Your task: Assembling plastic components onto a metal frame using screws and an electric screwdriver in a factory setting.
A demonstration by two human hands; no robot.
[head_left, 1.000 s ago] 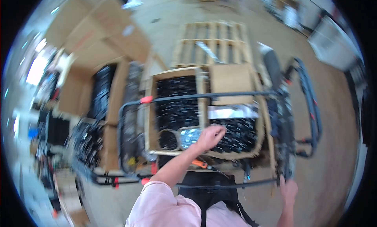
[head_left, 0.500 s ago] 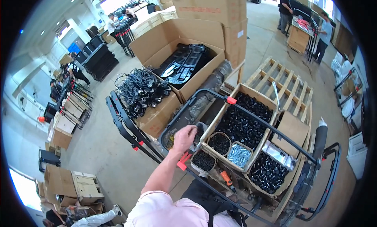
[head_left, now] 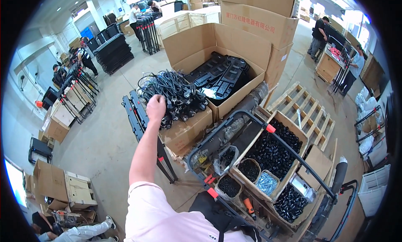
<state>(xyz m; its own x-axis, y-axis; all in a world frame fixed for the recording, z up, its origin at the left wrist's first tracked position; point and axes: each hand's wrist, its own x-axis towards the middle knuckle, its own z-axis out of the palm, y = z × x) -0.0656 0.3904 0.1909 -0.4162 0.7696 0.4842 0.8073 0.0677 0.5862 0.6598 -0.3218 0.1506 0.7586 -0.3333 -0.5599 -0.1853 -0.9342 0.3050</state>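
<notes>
My left hand [head_left: 156, 108] is stretched forward at the left edge of a heap of black cables with plugs [head_left: 176, 93]. Its fingers are curled closed, and whatever they may hold is hidden. The heap lies on top of a closed cardboard box [head_left: 188, 131]. Just left of the hand stand folded black frames [head_left: 135, 116] with red fittings. In front of me, a black tubular frame with red joints [head_left: 293, 150] lies across wooden bins of small parts. My right hand is not in view.
A tall open carton [head_left: 238, 38] holds black plastic panels [head_left: 226, 76]. Bins hold black knobs [head_left: 274, 147], silver screws [head_left: 266, 182] and small black parts [head_left: 229, 186]. An orange-handled power screwdriver [head_left: 249, 208] lies near me. A wooden pallet [head_left: 303, 101] is at right; several people work farther off.
My left hand has left the small plastic-lined container by the bins and moved forward and left to the cable heap. The whole view has shifted, as my head has turned left.
</notes>
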